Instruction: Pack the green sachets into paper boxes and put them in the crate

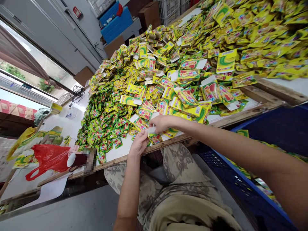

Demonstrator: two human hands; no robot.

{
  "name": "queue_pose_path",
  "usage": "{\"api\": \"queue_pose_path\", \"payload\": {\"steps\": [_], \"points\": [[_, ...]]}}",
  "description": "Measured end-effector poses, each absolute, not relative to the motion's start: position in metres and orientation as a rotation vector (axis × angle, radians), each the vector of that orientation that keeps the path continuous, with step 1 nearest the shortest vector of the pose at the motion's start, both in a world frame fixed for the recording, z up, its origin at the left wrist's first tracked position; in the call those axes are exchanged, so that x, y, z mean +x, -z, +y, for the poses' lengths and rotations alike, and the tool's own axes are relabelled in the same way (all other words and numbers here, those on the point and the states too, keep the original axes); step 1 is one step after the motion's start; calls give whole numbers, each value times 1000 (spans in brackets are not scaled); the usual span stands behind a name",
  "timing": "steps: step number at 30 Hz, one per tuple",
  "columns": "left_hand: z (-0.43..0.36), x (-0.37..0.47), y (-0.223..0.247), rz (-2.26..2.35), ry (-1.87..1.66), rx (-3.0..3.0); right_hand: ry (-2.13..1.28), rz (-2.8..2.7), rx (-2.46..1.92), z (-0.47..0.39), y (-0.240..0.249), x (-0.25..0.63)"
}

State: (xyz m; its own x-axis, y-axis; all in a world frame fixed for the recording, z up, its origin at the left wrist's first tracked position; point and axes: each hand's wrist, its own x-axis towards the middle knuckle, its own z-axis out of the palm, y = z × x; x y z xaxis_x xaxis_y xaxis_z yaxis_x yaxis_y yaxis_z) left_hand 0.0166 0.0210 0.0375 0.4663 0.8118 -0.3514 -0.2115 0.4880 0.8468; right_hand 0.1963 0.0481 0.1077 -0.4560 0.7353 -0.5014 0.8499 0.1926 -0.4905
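Note:
Near the table's front edge my left hand pinches one end of a small yellow-green cardboard box, whose white flap shows. Curled fingers of my right hand close on the same box at its flap from above; their tips are partly hidden. More printed boxes, some with white flaps standing up, lie heaped just beyond my hands. To the left spreads a pile of small green sachets.
Larger yellow packets cover the far right. A wooden strip edges the table. At right below stands a blue crate with packets inside. A red plastic bag lies at left. Blue containers stand at the back.

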Motion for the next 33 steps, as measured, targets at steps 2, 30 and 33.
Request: {"api": "queue_pose_path", "payload": {"steps": [2,30,33], "points": [[22,18,-36,855,-707,804,1203,2262,1554,51,-102,196],[14,18,-25,1118,-1055,1315,2665,2237,1759,27,-31,205],[6,15,-21,1196,-1190,1625,1963,2940,1926,17,-24,207]]}}
